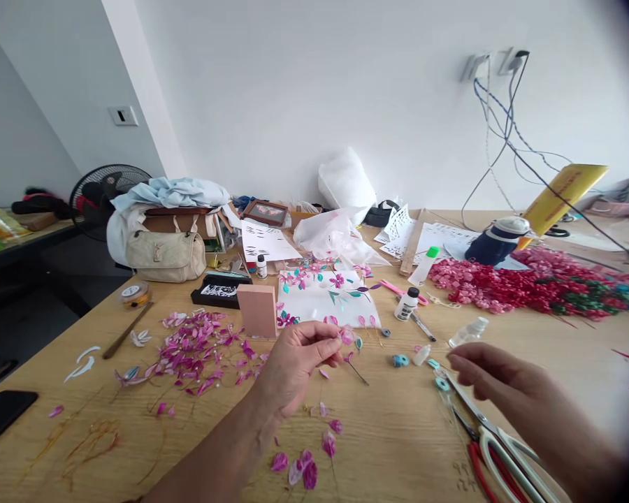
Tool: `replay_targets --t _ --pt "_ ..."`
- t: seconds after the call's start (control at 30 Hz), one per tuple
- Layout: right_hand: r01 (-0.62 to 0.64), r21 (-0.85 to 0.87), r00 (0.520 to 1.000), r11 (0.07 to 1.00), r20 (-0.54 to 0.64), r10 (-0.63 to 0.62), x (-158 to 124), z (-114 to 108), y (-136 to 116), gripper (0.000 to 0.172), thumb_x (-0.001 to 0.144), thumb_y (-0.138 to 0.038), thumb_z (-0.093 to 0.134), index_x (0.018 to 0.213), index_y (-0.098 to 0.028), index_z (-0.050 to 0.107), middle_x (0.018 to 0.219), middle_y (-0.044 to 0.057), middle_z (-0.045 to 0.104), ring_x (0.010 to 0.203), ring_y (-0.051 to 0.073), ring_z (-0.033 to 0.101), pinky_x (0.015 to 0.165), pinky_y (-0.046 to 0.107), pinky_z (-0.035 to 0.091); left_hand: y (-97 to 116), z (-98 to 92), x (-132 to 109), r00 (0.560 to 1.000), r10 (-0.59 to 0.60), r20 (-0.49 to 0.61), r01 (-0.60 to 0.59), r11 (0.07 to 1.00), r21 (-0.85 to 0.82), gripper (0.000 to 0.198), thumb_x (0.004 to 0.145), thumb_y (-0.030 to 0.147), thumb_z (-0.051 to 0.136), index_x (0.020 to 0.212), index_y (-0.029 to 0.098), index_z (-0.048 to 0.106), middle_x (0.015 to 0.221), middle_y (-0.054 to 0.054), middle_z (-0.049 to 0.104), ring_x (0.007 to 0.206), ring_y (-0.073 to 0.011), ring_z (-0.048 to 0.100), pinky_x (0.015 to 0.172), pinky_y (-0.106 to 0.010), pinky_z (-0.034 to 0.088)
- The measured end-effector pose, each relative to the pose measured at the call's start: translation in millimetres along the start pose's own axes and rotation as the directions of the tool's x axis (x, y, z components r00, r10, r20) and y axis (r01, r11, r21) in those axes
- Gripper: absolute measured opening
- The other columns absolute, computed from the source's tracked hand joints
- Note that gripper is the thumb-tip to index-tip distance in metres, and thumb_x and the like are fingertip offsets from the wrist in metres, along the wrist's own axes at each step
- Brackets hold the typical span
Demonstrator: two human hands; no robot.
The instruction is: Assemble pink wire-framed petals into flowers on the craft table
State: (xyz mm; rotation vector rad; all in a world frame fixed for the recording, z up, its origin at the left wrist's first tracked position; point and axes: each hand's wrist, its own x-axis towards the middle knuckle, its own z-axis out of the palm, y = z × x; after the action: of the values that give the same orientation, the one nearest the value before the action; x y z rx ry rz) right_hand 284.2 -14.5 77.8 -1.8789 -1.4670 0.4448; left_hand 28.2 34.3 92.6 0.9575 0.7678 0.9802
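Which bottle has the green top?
The whitish bottle right beside the pink flower bunches. Its cap is bright green; the other bottles have black or whitish tops.

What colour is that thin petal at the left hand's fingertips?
The thin, rounded, translucent petal at the left hand is pale pink, seen best in the head view.

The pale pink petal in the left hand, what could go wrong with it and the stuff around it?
A hard pinch by the left hand might crease the pale pink petal. The left forearm runs close to loose petals, so it could brush them away. The right hand is close to the scissors, so it might bump them.
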Motion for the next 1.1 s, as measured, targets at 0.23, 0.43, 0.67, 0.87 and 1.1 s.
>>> replay_targets --t 0.23,0.43,0.67,0.87,1.1 --pt "-0.037 0.525 0.885 0.850 0.413 -0.216 -6 47 -82 0.033 0.078 -0.046 0.049 0.085 -0.016 0.062 0.062 0.001 0.054 0.055 0.013 0.048 0.049 0.025 0.040 1 1.9 -6 0.997 0.062 0.053 -0.066 0.996 0.068 0.012 0.067 0.025 0.064 0.072 0.014 0.065 0.058 0.000 0.056 0.054 -0.0062 0.047 0.050 -0.017 0.032" --pt "-0.079 0.605 0.860 0.792 0.443 -0.253 5 56 -91 0.028 0.077 -0.043 0.053 0.070 -0.017 0.058 0.057 -0.002 0.049 0.053 0.010 0.043 0.049 0.023 0.035 6 0.6 -5 0.998 0.057 0.028 -0.059 0.994 0.091 0.014 0.066 0.027 0.064 0.071 0.014 0.065 0.056 0.001 0.054 0.052 -0.0068 0.046 0.049 -0.018 0.033" --pt "-0.135 0.645 0.872 0.753 0.437 -0.219 9 61 -93 0.024 0.068 -0.038 0.063 0.060 -0.017 0.057 0.054 -0.004 0.047 0.050 0.009 0.039 0.048 0.021 0.032 2 0.1 0 0.998 0.055 0.000 -0.055 0.992 0.117 0.015 0.064 0.028 0.066 0.072 0.015 0.066 0.056 0.001 0.054 0.051 -0.0062 0.047 0.047 -0.018 0.032" --pt "-0.139 0.701 0.885 0.699 0.405 -0.230 16 65 -93 0.021 0.065 -0.035 0.067 0.058 -0.017 0.059 0.051 -0.004 0.049 0.049 0.008 0.039 0.048 0.021 0.032 4 1.6 3 0.998 0.065 -0.027 -0.062 0.994 0.093 0.015 0.063 0.026 0.067 0.071 0.014 0.066 0.054 0.001 0.055 0.051 -0.0067 0.047 0.047 -0.018 0.032" --pt "-0.138 0.659 0.874 0.739 0.433 -0.222 21 67 -92 0.023 0.067 -0.039 0.064 0.063 -0.017 0.060 0.056 -0.002 0.051 0.051 0.010 0.043 0.049 0.022 0.036 3 0.6 10 0.994 0.074 -0.081 -0.065 0.992 0.107 0.018 0.059 0.028 0.069 0.069 0.014 0.066 0.052 0.001 0.053 0.050 -0.0065 0.044 0.043 -0.017 0.031"
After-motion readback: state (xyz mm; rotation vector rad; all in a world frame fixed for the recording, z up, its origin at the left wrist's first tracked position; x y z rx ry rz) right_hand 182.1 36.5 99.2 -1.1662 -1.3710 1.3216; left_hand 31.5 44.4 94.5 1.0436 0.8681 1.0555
